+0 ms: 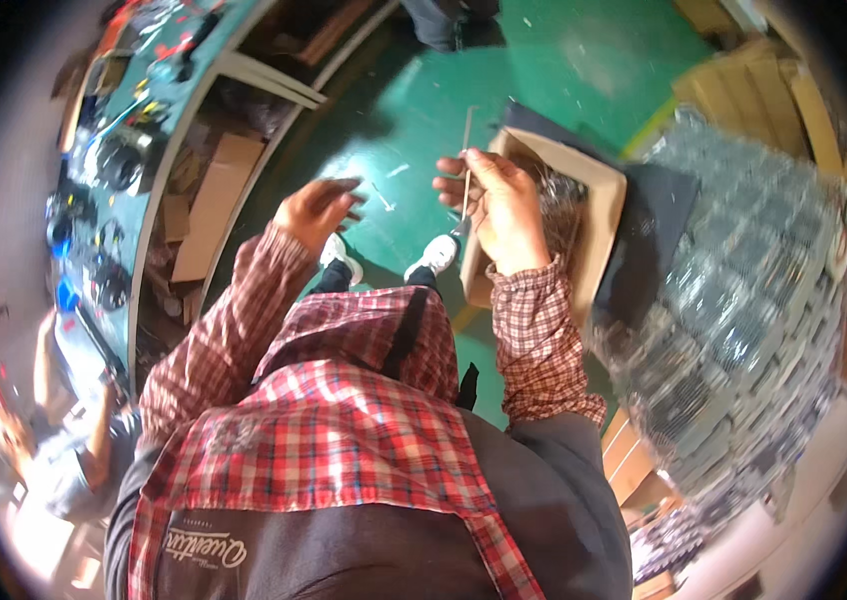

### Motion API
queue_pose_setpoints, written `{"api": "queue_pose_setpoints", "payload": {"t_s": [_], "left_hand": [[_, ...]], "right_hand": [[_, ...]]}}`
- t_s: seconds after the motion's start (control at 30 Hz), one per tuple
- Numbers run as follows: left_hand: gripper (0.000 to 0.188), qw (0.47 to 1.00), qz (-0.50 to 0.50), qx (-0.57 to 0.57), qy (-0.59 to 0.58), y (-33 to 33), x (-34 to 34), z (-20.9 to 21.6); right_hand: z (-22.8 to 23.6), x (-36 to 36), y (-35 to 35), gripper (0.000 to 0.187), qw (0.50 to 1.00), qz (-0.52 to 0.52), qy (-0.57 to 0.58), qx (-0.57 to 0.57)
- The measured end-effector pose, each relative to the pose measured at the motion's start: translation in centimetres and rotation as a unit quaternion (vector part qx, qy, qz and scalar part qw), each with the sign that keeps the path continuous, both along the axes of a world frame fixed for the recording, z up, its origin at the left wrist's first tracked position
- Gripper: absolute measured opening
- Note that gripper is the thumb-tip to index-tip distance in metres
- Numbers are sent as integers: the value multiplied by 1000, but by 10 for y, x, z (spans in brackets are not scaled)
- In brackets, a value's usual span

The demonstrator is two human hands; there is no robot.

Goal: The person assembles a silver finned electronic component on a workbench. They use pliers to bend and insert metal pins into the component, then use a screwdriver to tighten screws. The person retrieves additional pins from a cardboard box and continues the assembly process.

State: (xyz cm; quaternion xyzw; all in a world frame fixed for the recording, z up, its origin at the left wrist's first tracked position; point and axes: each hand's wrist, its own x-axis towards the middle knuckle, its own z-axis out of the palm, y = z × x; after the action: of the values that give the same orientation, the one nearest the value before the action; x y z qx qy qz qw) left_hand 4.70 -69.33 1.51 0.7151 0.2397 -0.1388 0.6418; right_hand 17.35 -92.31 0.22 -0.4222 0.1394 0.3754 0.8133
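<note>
My right hand (506,205) is raised in front of me, its thumb and fingers pinching a thin metal rod (468,135). The rod stands nearly upright in the picture, sticking out above and below the fingers. To the left, my left hand (320,210) hangs in the air with loosely bent, parted fingers and nothing visible in it. Just right of my right hand is an open cardboard box (604,205). Inside it lie shiny, dark, thin pieces (566,200), too blurred to name.
A workbench (149,110) with tools and coiled parts runs along the left, over shelves holding cardboard (219,205). A seated person (69,455) is at lower left. Plastic-wrapped stacks (734,270) and cartons (754,100) stand at right. The floor (564,50) is green.
</note>
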Motion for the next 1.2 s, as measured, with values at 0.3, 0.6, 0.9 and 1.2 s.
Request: {"api": "queue_pose_setpoints", "payload": {"t_s": [0.3,0.6,0.9,1.2], "left_hand": [[31,935,224,-250,-117,174,-28,67],[32,821,348,-390,-229,366,-126,65],[39,892,424,14,-156,457,-158,28],[31,787,479,389,5,590,-136,-7]], "right_hand": [[113,-83,249,19,900,262,-327,-118],[140,-113,417,25,829,517,-204,-62],[115,-83,595,12,732,511,-433,-125],[48,-14,806,21,567,609,-511,-215]]}}
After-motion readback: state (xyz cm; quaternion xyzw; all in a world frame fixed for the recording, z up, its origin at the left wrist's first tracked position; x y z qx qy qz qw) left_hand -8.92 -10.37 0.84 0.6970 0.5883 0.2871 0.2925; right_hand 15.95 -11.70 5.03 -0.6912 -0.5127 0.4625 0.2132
